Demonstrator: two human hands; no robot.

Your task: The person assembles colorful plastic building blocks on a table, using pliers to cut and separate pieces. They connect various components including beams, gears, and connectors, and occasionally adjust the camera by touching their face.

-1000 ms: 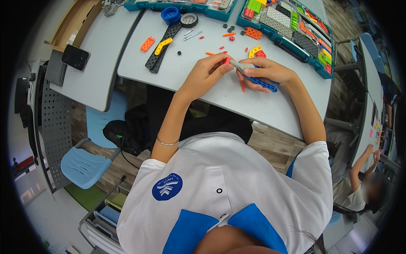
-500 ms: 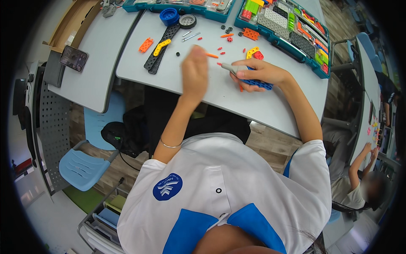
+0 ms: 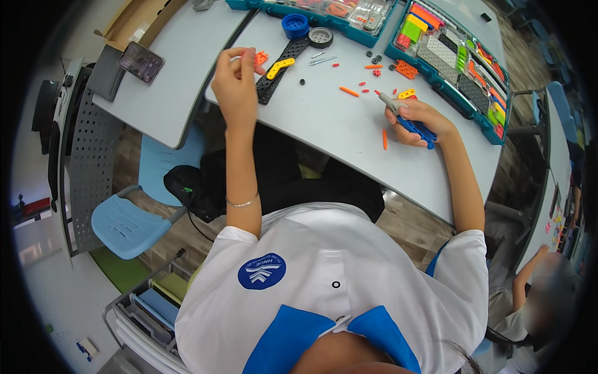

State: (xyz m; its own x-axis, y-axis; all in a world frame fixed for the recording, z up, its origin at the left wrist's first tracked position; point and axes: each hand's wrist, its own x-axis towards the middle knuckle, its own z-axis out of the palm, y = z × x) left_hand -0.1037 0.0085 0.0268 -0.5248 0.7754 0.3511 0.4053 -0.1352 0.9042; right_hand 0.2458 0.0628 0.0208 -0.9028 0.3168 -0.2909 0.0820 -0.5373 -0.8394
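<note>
My left hand [image 3: 237, 87] is raised at the table's left edge, fingers bent and apart, with nothing visible in them. Beside its fingertips lies an orange perforated plate [image 3: 261, 57], partly hidden. A bent yellow beam [image 3: 280, 67] rests on a long black perforated plate [image 3: 296, 48] just right of it. My right hand [image 3: 423, 119] is closed round a grey tapered tool [image 3: 387, 100] with a small red pin [image 3: 377, 93] at its tip, pointing up-left. A blue perforated piece [image 3: 418, 132] is also in that hand, against the palm. Below its fingers lies an orange rod [image 3: 385, 139].
Another orange rod [image 3: 349, 91], grey pins [image 3: 322, 60], a blue wheel [image 3: 295, 26] and a grey wheel [image 3: 320, 38] lie on the table. Teal parts cases [image 3: 451, 65] line the far side. A phone [image 3: 141, 62] rests on the left table; a person sits far right.
My left hand has swung left, from near the orange rod to beside the orange plate. My right hand still holds the grey tool and blue piece. The whole view has shifted.
</note>
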